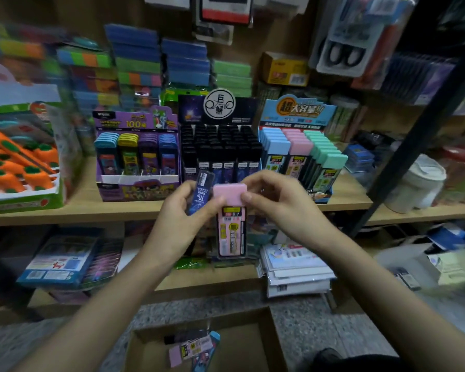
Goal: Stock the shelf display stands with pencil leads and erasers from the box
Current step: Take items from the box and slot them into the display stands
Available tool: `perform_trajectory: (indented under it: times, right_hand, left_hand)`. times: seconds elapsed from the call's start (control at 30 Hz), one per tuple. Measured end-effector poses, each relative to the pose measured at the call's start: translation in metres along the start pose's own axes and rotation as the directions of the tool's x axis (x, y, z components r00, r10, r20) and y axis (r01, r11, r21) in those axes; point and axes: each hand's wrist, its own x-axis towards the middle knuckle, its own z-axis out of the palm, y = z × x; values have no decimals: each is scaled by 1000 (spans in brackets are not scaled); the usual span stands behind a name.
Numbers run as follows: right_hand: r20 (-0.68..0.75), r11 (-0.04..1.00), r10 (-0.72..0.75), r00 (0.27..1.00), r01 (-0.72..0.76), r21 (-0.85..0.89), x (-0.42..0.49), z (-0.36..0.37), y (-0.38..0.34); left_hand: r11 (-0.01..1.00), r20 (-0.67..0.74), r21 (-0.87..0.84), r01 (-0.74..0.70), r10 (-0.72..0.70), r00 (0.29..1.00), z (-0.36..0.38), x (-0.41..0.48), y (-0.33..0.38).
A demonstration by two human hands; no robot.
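My left hand [181, 218] holds a dark blue pencil lead case [202, 193] and steadies a pink-capped lead case [231, 224] that stands upright between both hands. My right hand [277, 202] pinches the pink cap from the right. Behind the hands on the wooden shelf [73, 208] stand three display stands: a purple one [137, 157] at left, a black one [220, 140] in the middle, and a blue one [301, 146] with blue, pink and green capped cases. The cardboard box [242, 342] on the floor below holds several lead cases [193, 349].
A carrot-themed display [19, 157] stands at far left, and stacks of coloured sticky notes [137, 63] rise behind the stands. A dark metal shelf post [414, 146] slants at right beside a white cup [416, 183]. Booklets and packets fill the lower shelf.
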Motion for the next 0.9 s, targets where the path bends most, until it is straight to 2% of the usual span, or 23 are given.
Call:
perform_trajectory:
  times: [0.07,0.17,0.23,0.3,0.47,0.7,0.9]
  right_hand:
    - [-102,999,-17,995,13,-41,5,-22,-2]
    - [-316,996,-41,948,13,-90,17,-67,3]
    - [-415,975,-81,906,-14,-221,23,-94,12]
    - [-453,944,-110,885,-49,-326,28,-110,25]
    - [-352,861,-189,917,-18,-509,34,-118,55]
    - [-150,772,-211,966,70,-632,40,-111,74]
    - [-254,844,-136,958,-22,-536,45,-108,78]
  left_hand:
    - [998,-51,11,62,-61,997,3,4,0]
    - [988,-89,-110,112,-122,989,7,10,-3]
    - [985,-108,-120,124,-137,985,10,13,-5]
    - [986,-112,-111,127,-139,984,13,15,-10]
    - [990,-104,-59,128,-134,986,17,18,-18]
    - [992,-110,-47,121,-125,986,20,20,-21]
    - [994,-93,-22,110,-111,989,20,19,-21]
